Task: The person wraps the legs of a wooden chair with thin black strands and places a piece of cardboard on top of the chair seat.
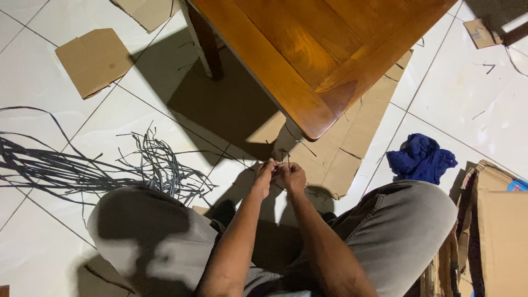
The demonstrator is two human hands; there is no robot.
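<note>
Right between the knees, the left hand (264,177) and the right hand (291,176) meet, fingertips pinched together on a thin dark strand (281,157) that pokes up just above the knuckles. Both hands are closed narrowly on it; the strand is too fine to say how it runs between the fingers. The hands touch each other and hover over the white tiled floor (478,104), just below the rounded corner of the wooden table (308,49). That corner overhangs the spot closely, so little room lies above the hands toward the table edge.

Under and beside the hands lies a flat cardboard sheet (341,148), its lower edge ending near the right knee. To the left, a loose tangle of dark strips (110,165) spreads over the tiles, its nearest ends reaching almost to the left knee; long strands trail off the left edge of the view. One table leg (206,41) stands well behind the hands in shadow.

Farther out, a crumpled blue cloth (421,157) sits on the tiles to the right, near an open cardboard box (500,231) at the right border. A cardboard piece (93,60) lies well apart at the upper left, with bare tiles around it.
</note>
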